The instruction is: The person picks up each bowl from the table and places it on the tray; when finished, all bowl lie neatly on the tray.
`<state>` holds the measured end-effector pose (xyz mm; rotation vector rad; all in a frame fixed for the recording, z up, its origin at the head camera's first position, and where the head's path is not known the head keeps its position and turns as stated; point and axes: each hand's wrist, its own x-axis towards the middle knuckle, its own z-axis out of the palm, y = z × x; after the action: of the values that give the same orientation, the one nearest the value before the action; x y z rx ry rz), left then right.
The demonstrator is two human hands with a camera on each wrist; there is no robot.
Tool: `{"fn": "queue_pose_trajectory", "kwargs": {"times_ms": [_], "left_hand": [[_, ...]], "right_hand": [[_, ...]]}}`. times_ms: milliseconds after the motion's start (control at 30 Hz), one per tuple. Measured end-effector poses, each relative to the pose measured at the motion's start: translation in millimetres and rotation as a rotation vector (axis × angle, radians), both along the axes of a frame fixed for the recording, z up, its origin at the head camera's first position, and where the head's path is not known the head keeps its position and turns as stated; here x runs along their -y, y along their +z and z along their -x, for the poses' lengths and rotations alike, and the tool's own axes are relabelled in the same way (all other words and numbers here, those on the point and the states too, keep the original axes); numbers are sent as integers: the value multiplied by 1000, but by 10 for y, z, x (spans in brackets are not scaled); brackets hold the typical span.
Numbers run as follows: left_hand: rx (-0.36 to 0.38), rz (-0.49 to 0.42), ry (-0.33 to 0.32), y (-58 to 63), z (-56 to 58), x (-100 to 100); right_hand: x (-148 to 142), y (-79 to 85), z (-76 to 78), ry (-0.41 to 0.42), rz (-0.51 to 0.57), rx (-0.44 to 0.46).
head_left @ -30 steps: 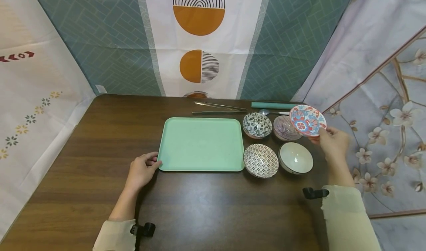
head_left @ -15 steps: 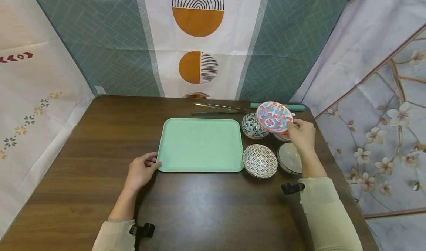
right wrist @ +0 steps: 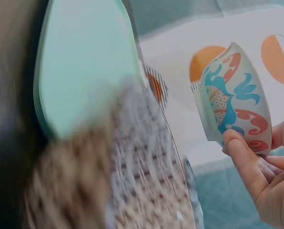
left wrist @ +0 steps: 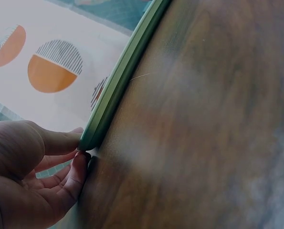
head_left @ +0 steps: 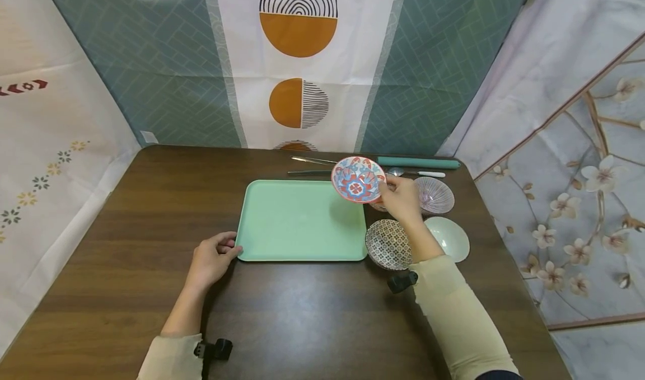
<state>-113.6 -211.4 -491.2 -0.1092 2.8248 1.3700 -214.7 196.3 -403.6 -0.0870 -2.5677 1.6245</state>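
While a wood-grained table point(head_left: 302, 318) bears the mint-green tray point(head_left: 297, 217), its near-left corner pinched by the left hand point(head_left: 214, 257), the right hand point(head_left: 402, 198) grips the red-and-blue patterned bowl point(head_left: 356, 177) above the far-right corner; from here, level, steady handling seems wisest.

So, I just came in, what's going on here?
A person is handling dishes. Their left hand pinches the near left corner of a green tray. Their right hand holds a red-and-blue patterned bowl in the air, by the tray's far right corner as the head camera sees it. More bowls stand on the table to the tray's right.
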Motion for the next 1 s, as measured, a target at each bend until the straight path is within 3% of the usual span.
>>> {"fn": "queue_pose_trajectory", "kwargs": {"times_ms": [233,500,1000], "left_hand": [[12,0,2,17,2,15],[4,0,6,24,13,17],[15,-25,23,14,11,8]], "right_hand": [[422,-70,54,60,-68,18],[831,-154,125,113,-16,65],[1432,-584,234,154,15,124]]}}
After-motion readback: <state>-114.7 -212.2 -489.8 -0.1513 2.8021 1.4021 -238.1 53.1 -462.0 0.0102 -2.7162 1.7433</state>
